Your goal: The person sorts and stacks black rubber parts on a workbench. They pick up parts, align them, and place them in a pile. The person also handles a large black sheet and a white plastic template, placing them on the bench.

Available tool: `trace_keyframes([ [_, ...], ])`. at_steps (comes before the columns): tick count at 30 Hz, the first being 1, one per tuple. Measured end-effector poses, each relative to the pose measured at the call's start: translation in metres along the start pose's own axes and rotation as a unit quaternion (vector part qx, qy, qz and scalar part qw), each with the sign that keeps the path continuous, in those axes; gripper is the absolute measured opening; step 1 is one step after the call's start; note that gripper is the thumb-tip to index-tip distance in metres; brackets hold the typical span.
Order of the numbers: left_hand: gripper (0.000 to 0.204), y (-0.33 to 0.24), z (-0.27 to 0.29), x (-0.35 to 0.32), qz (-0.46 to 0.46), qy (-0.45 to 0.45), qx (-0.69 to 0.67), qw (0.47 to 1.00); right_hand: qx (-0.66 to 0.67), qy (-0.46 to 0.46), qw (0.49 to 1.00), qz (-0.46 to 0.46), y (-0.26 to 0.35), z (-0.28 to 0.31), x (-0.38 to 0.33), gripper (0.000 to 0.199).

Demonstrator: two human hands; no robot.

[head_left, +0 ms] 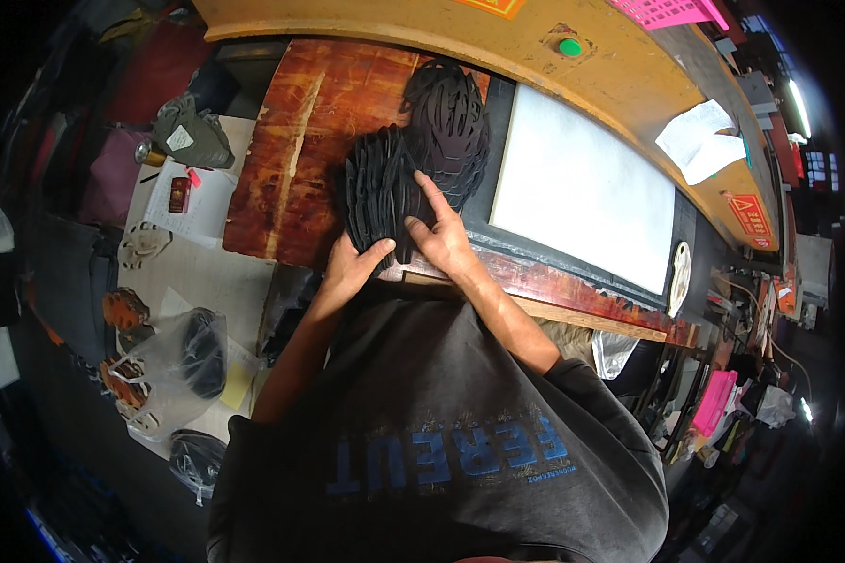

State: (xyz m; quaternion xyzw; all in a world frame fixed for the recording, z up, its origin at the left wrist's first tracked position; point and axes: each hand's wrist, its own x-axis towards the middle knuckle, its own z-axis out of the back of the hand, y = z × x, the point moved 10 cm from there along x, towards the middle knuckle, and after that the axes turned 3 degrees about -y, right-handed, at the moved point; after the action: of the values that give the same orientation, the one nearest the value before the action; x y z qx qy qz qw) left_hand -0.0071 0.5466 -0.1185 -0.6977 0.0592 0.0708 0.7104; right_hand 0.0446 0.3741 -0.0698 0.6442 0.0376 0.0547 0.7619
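A thick bundle of thin black die-cut pieces (374,188), shaped like shoe uppers, stands on edge on the reddish-brown board (300,122). My left hand (355,263) grips the bundle's near end, its thumb along the near edge and the other fingers hidden beneath. On the bundle's right side is my right hand (441,235), index finger stretched forward against the pieces and thumb bent inward; its remaining fingers are out of sight. Just beyond it lies another heap of the same slotted black pieces (449,122), touching the bundle.
A white cutting slab (582,188) lies right of the board. Behind it runs a yellow machine beam (535,47) with a green button (570,47). A pale side table (174,267) at left carries papers, a clear plastic bag (183,366) and orange cut-out pieces (125,308).
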Motion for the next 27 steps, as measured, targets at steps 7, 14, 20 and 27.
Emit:
trace_keyframes([
  [7, 0.043, -0.001, 0.002, -0.002, 0.005, -0.008, 0.017, 1.0, -0.191, 0.044, 0.981, 0.002, 0.01, -0.008, 0.001, 0.05],
  [14, 0.046, 0.008, 0.004, -0.001, 0.028, -0.018, 0.005, 0.999, -0.109, -0.011, 0.993, 0.049, 0.015, -0.003, 0.002, 0.038],
  [20, 0.05, 0.012, 0.005, 0.0, 0.029, -0.017, 0.005, 0.999, -0.136, 0.018, 0.99, -0.001, 0.002, -0.004, 0.004, 0.035],
  [27, 0.054, 0.004, 0.002, 0.001, 0.014, -0.005, 0.003, 1.0, -0.205, -0.002, 0.979, 0.007, 0.01, -0.008, 0.008, 0.044],
])
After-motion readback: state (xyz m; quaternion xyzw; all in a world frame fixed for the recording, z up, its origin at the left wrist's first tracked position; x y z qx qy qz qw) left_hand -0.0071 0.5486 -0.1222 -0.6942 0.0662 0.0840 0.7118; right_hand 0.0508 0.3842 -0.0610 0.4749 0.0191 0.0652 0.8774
